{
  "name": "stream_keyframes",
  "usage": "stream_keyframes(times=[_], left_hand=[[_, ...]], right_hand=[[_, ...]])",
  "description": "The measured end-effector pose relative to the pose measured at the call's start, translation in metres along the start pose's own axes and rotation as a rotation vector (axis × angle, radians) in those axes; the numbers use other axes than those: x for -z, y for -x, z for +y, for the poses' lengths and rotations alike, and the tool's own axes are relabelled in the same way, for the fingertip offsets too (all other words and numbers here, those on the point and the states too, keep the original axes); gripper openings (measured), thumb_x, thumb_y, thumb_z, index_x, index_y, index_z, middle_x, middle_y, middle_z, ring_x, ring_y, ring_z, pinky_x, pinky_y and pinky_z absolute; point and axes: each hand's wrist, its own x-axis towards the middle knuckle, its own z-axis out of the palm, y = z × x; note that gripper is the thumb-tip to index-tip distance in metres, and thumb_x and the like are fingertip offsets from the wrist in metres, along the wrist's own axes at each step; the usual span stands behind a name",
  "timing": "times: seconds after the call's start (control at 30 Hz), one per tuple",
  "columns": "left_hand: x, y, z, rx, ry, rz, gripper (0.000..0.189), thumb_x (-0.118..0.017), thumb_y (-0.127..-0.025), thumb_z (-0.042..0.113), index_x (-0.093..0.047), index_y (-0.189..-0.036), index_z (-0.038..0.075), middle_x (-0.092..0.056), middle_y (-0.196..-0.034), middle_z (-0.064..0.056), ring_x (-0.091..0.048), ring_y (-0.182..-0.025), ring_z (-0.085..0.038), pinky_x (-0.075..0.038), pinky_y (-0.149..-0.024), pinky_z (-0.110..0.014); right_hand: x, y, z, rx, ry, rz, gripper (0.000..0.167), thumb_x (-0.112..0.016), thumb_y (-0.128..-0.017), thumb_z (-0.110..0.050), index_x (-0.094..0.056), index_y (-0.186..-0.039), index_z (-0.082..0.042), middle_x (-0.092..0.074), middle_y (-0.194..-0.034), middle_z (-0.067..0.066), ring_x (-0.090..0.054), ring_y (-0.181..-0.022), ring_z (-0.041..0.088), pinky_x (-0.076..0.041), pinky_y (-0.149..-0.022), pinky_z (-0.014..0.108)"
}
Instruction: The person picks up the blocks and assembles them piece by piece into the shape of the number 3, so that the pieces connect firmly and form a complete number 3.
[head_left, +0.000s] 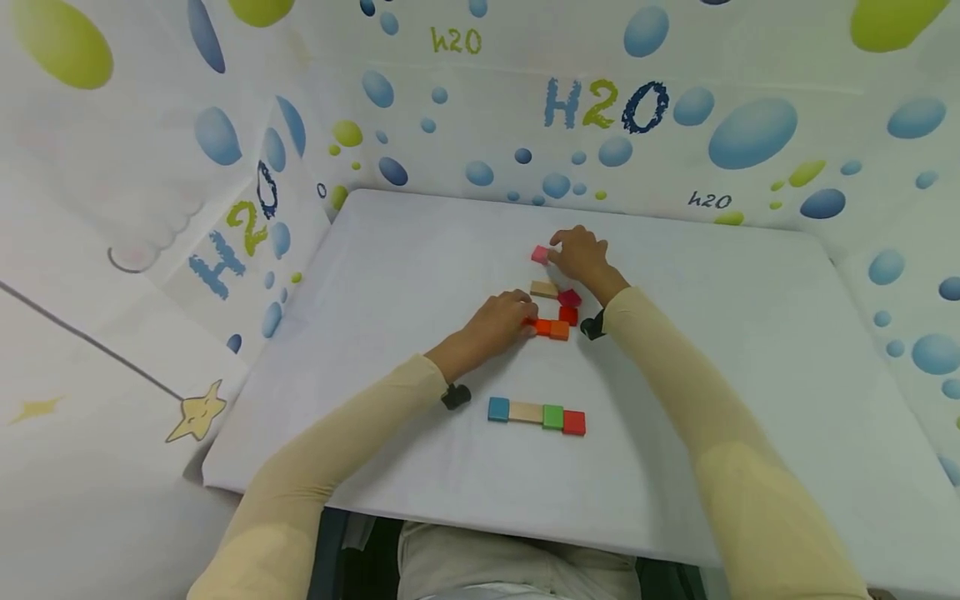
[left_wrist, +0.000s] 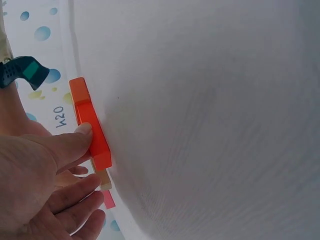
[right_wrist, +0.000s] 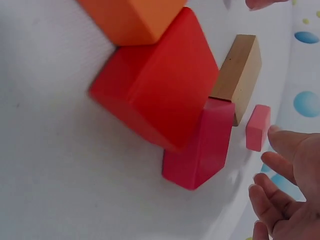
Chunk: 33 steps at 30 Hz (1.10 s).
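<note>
My left hand (head_left: 495, 323) is at the left end of a short row of an orange-red block (left_wrist: 101, 147) and an orange block (head_left: 559, 331). Its thumb and index finger pinch the orange-red block, while the other fingers stay loose. Farther back, my right hand (head_left: 581, 254) is beside a small pink block (head_left: 539, 254), its thumb tip right at the block's edge and its fingers loosely bent. Between the hands lie a plain wooden block (right_wrist: 239, 75), a crimson block (right_wrist: 205, 145) and a red block (right_wrist: 172, 80), which meets the orange block at a corner.
Nearer the front edge, a straight row holds a blue block (head_left: 498, 409), a wooden block (head_left: 526, 412), a green block (head_left: 552, 417) and another red block (head_left: 573, 423). All lie on a white-covered table (head_left: 750, 375). A patterned wall covering (head_left: 510, 108) rises behind it.
</note>
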Motion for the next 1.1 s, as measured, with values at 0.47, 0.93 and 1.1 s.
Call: stream_keyframes(times=[0.47,0.93,1.1], left_hand=[[-0.003,-0.001,-0.001,-0.012,0.000,0.018,0.024,-0.072,-0.102,0.027,-0.074,-0.122,0.013,-0.065,-0.140,-0.012,-0.061,-0.129,-0.029,-0.052,-0.111,-0.045],[-0.004,0.000,-0.004,-0.018,0.008,0.020,0.024,-0.071,-0.103,0.027,-0.074,-0.123,0.013,-0.065,-0.139,-0.013,-0.060,-0.128,-0.030,-0.053,-0.109,-0.045],[-0.004,0.000,-0.004,-0.025,0.003,0.026,0.025,-0.072,-0.103,0.027,-0.074,-0.123,0.013,-0.066,-0.137,-0.012,-0.061,-0.126,-0.029,-0.053,-0.107,-0.044]], right_hand=[[0.001,-0.003,-0.007,-0.025,-0.099,-0.105,0.035,-0.060,-0.107,-0.030,-0.068,-0.134,-0.009,-0.061,-0.144,0.016,-0.049,-0.135,0.037,-0.032,-0.117,0.067],[-0.007,-0.002,-0.024,0.060,-0.090,-0.190,0.035,-0.063,-0.106,-0.035,-0.071,-0.130,-0.012,-0.064,-0.141,0.013,-0.051,-0.134,0.033,-0.031,-0.116,0.071],[-0.006,0.003,-0.028,0.098,-0.137,-0.221,0.033,-0.064,-0.104,-0.033,-0.072,-0.127,-0.012,-0.067,-0.137,0.012,-0.052,-0.133,0.033,-0.026,-0.117,0.075]])
